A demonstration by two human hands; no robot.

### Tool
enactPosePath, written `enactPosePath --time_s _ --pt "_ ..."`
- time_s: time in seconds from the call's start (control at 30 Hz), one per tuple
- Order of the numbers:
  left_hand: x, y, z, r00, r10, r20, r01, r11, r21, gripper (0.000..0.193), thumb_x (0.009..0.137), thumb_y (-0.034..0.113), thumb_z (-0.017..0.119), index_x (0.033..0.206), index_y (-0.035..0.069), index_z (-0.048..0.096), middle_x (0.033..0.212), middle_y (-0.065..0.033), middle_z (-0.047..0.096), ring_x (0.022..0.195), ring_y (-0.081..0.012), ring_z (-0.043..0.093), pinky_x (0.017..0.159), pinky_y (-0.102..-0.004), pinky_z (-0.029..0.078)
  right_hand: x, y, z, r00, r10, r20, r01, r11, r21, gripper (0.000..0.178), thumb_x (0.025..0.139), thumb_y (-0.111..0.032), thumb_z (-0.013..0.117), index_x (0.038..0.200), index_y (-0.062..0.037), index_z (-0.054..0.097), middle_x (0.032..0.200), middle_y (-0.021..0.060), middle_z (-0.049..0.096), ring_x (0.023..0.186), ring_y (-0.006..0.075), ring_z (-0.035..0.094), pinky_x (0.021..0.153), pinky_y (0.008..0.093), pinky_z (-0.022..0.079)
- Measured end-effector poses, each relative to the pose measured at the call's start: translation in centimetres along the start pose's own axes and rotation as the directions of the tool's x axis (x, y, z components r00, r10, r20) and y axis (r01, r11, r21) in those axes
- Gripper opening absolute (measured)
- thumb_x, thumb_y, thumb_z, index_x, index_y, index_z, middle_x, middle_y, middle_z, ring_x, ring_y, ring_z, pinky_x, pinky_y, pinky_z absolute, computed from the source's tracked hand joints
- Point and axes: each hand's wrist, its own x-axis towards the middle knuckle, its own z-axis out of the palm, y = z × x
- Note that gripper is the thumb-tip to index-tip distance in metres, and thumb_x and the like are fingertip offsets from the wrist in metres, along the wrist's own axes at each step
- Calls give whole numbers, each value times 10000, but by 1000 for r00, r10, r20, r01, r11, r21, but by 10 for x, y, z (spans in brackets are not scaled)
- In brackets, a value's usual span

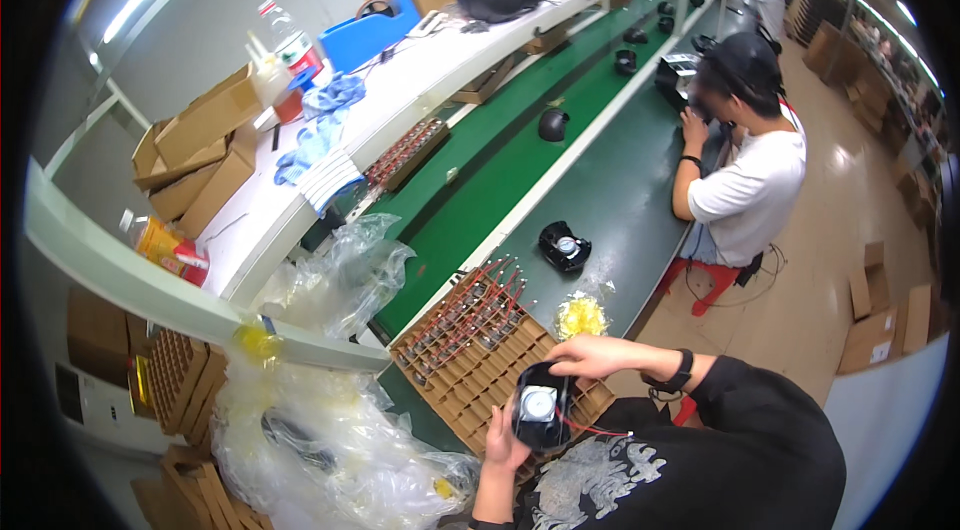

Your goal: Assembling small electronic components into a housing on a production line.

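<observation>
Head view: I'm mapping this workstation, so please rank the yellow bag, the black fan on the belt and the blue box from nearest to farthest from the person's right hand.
1. Yellow bag: just above the right hand, on the green belt.
2. Black fan on the belt: farther up the belt, past the bag.
3. Blue box: far off on the white shelf, upper left.

A factory assembly line, plainly. Long green conveyor belt [610, 180] running far down the hall, dotted with identical black fan housings [564, 247]. White shelf [420, 80] above, stacked with cardboard boxes [205, 120] and tools. Divided cardboard tray [480, 350] full of small parts at the near station, clear plastic bags [330, 450] heaped beside it. Another worker [745, 160] seated at the belt further along, more cartons [880, 320] on the floor, strip lights overhead.
</observation>
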Motion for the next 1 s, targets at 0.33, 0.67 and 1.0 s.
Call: enactPosePath --time_s 0.33,0.67,1.0 --pt "-112 51 -165 63 603 -795 -616 650 445 450 915 251 519 1296 32 423 1305 -134 483 1251 -280 407 1051 -414 307 -63 338 -117 358 427 -830 27 884 467 412 866 -155 573 1209 38 450 959 109 544 688 141 544 561 278 530" --pt "-212 60 -273 115 493 -862 -880 454 142 491 944 301 478 1353 50 371 1369 -123 417 1266 -265 388 1083 -384 290 9 507 -152 416 55 -908 199 968 149 173 888 -47 562 1039 35 539 862 111 611 770 187 605 767 266 527" --pt "-175 172 -354 239 380 -893 -782 621 55 311 912 305 578 1088 50 549 1046 -43 597 976 -179 564 912 -343 446 -8 327 -59 285 535 -795 86 812 577 326 892 -223 562 1182 -78 533 1025 20 598 741 107 591 546 213 440"
